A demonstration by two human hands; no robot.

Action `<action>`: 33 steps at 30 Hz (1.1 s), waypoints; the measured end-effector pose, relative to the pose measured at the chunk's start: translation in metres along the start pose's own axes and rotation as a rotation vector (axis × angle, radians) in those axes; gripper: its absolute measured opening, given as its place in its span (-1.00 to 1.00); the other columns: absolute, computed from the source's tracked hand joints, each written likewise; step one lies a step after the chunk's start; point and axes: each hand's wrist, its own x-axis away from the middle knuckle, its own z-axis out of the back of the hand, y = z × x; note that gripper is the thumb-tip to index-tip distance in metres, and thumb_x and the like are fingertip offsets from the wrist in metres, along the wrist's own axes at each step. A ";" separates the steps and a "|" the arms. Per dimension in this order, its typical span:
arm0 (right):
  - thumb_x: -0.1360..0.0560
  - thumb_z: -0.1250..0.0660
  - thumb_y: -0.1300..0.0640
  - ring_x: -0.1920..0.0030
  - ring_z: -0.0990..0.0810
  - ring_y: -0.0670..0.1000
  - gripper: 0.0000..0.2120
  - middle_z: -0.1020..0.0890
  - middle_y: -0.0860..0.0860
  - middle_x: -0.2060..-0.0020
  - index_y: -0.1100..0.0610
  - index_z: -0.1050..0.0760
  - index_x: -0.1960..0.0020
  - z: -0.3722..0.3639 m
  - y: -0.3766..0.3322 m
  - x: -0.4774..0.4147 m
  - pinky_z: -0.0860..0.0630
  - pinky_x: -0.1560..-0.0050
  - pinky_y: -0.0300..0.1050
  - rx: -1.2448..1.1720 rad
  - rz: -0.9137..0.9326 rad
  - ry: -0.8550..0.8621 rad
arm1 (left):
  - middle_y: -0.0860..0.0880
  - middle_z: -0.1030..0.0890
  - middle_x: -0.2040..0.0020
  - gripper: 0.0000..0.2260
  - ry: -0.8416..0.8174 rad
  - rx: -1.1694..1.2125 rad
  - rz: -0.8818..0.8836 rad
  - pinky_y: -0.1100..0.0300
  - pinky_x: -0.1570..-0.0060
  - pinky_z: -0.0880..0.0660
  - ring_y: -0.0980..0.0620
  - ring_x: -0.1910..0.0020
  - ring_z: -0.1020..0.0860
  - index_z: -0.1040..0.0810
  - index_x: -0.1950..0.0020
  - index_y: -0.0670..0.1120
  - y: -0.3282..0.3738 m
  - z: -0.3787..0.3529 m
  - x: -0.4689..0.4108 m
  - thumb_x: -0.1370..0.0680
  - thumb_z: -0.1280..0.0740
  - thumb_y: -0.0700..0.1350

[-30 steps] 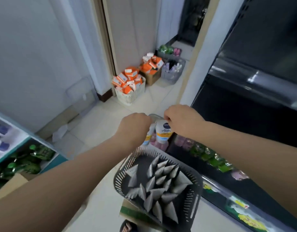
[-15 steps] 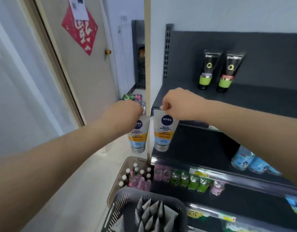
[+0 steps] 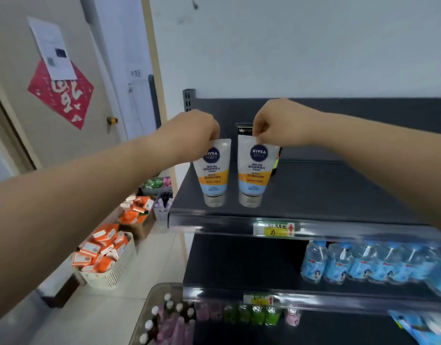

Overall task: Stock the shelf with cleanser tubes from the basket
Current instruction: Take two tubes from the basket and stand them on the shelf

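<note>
My left hand (image 3: 193, 129) pinches the crimped top of a white, orange and blue cleanser tube (image 3: 213, 171), cap down. My right hand (image 3: 279, 125) pinches a second, identical tube (image 3: 254, 173) beside it. Both tubes hang over the left end of the dark top shelf (image 3: 326, 192), their silver caps at or just above its surface near the front edge. A black tube (image 3: 245, 130) stands behind my right hand, mostly hidden. The dark basket of tubes is out of view.
The shelf below holds a row of blue bottles (image 3: 363, 265); small pink and green bottles (image 3: 251, 314) line the lowest shelf. On the floor at left stand a white basket of orange boxes (image 3: 105, 260), another box of them (image 3: 136, 211), and a bin of pink bottles (image 3: 164, 319).
Both hands have lifted the two tubes from the basket up to the top shelf. The view has swung upward, so the basket has dropped out of sight.
</note>
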 end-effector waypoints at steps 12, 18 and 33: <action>-0.49 -0.25 0.28 0.04 -0.56 0.07 -0.81 -0.63 0.09 0.00 0.19 -0.60 -0.03 -0.024 0.091 -0.053 -0.48 0.10 -0.12 -0.007 -0.121 -0.022 | -0.07 -0.60 0.10 -0.81 -0.043 0.075 0.019 0.10 0.25 -0.44 -0.12 0.12 -0.56 -0.59 0.03 -0.08 0.016 -0.057 -0.108 -0.52 -0.21 -0.26; -0.50 -0.25 0.28 0.01 -0.58 0.08 -0.81 -0.63 0.10 -0.02 0.19 -0.59 -0.05 -0.041 0.120 -0.074 -0.46 0.11 -0.14 -0.008 -0.136 -0.061 | -0.08 -0.59 0.09 -0.82 -0.078 0.102 0.010 0.08 0.25 -0.44 -0.12 0.14 -0.55 -0.58 0.03 -0.08 0.019 -0.081 -0.138 -0.53 -0.21 -0.27; -0.52 -0.24 0.28 0.03 -0.57 0.08 -0.79 -0.62 0.08 -0.03 0.16 -0.58 -0.09 -0.065 0.137 -0.095 -0.45 0.14 -0.15 -0.003 -0.130 -0.090 | -0.08 -0.61 0.05 -0.80 -0.109 0.121 0.004 0.05 0.18 -0.52 -0.09 0.11 -0.56 -0.59 -0.05 -0.10 0.016 -0.109 -0.160 -0.54 -0.23 -0.27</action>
